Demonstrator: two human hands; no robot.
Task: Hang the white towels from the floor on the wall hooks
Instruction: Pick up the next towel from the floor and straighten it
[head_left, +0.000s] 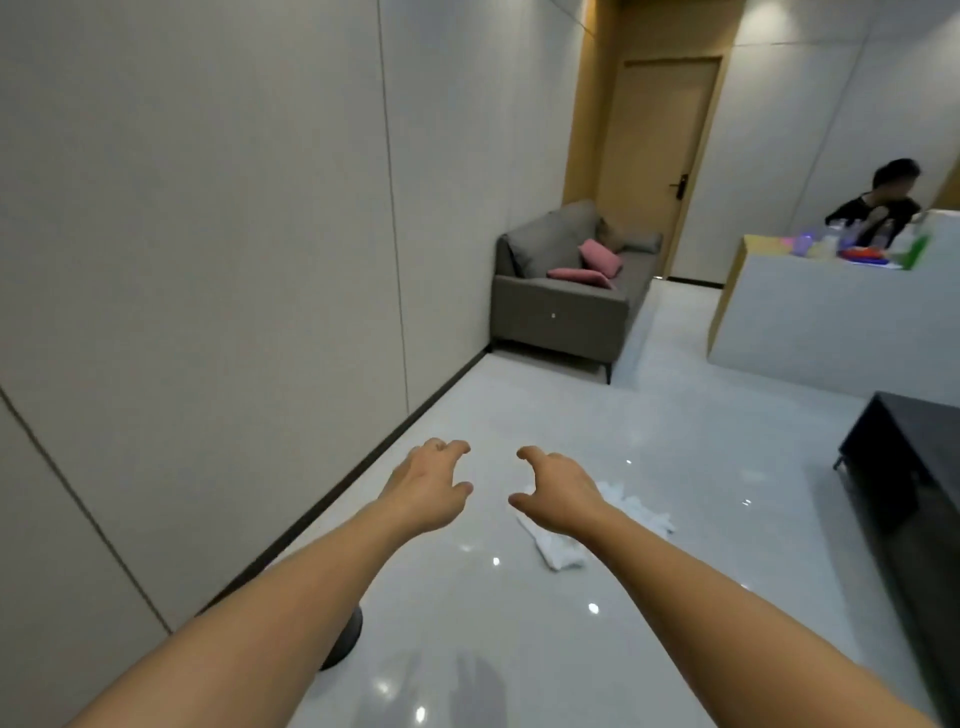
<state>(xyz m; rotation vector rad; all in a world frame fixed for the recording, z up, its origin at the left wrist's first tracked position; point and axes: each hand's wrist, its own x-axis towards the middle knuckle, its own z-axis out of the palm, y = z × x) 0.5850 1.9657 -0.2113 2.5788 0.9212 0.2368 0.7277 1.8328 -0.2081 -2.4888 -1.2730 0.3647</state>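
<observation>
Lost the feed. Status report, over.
Left hand and right hand open, empty. White towels crumpled on floor, under right hand. No hooks in view.

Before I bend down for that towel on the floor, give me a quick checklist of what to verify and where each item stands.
1. Left hand free: ok, open with curled fingers, holding nothing.
2. Right hand free: ok, open and holding nothing.
3. White towel located: ok, crumpled on the floor, partly hidden behind the right hand.
4. Hands touching the towel: cannot tell; they seem to be above it.
5. Way to the towel: ok, bare tiles around it; the dark low table stands off to the right.
6. Wall hooks in sight: not ok, none shows on the wall in this view.
</observation>
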